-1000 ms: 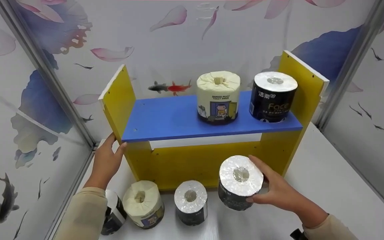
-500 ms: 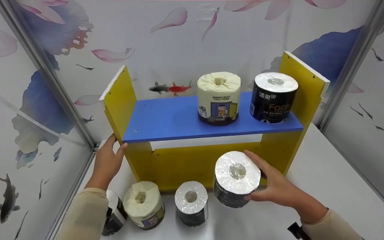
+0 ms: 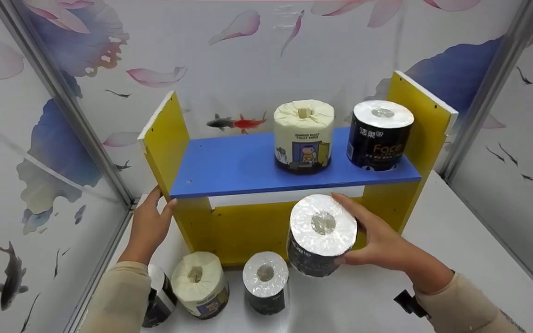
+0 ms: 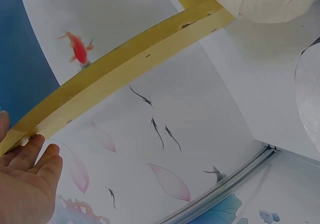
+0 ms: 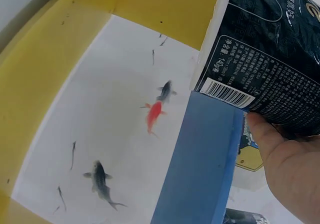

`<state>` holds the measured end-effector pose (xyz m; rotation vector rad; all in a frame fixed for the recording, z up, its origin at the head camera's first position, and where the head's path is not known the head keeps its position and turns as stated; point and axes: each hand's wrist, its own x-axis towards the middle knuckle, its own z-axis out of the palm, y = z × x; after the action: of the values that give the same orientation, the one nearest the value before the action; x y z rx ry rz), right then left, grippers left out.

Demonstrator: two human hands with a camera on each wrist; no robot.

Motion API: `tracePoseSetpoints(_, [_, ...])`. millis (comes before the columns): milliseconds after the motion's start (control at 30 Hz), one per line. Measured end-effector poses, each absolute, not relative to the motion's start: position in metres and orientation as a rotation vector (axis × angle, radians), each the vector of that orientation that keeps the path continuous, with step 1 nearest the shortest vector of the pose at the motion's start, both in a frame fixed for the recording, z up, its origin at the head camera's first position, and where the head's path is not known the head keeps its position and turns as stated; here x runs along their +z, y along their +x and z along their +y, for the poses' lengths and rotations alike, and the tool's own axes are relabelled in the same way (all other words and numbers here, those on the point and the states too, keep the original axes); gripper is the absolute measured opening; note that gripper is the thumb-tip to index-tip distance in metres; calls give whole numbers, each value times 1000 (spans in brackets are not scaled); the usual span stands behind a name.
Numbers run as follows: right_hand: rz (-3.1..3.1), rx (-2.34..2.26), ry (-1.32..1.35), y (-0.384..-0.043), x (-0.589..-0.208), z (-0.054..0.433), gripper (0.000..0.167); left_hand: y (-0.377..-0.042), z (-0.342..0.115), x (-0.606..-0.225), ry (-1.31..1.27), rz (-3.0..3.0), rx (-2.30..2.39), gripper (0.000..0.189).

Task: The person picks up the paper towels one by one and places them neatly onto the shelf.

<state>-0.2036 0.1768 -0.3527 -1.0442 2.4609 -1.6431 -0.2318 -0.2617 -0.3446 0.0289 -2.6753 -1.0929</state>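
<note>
My right hand [image 3: 382, 243] grips a toilet paper roll [image 3: 310, 260] in dark wrapping with a shiny white top. It is raised in front of the shelf unit's lower opening, its top tipped towards me. The right wrist view shows the roll's black printed side and barcode [image 5: 227, 93], with the thumb along its edge. My left hand [image 3: 148, 226] holds the yellow side panel [image 3: 167, 134] of the small shelf unit near the blue board [image 3: 229, 159], thumb in front and fingers behind. On that board stand a cream-wrapped roll [image 3: 303, 134] and a black roll [image 3: 380, 143].
Along the table [image 3: 340, 305] before the unit stand another cream roll [image 3: 200, 286], a silver-topped dark roll [image 3: 266, 289] and a black-and-white roll [image 3: 158, 300], partly hidden by my left sleeve. Patterned wall panels [image 3: 229, 60] enclose the back and sides.
My right hand has lifted the toilet paper roll higher and moved it slightly left, towards the blue board. My left hand stays on the side panel; the other rolls have not moved.
</note>
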Motion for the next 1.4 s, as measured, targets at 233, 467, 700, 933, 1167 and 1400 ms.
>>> tracePoseSetpoints(233, [2495, -1617, -1058, -208, -332, 167, 110, -233, -262, -346, 24, -2677, -1092, 57])
tracePoseSetpoints(467, [2448, -1626, -1055, -212, -318, 157, 108, -232, -262, -345, 39, -2680, -1108, 58])
tracePoseSetpoints(700, [2381, -1669, -1050, -220, -302, 144, 106, -232, -262, -346, 46, -2681, -1111, 58])
tracePoseSetpoints(933, [2271, -1720, -1134, -233, -285, 129, 108, -232, -261, -347, 32, -2683, -1106, 59])
tracePoseSetpoints(1167, [2216, -1755, -1131, -243, -272, 116, 109, -232, -262, -348, 18, -2683, -1126, 57])
tracePoseSetpoints(1400, [2159, -1788, -1103, -252, -261, 106, 109, -232, -262, -350, 8, -2671, -1131, 58])
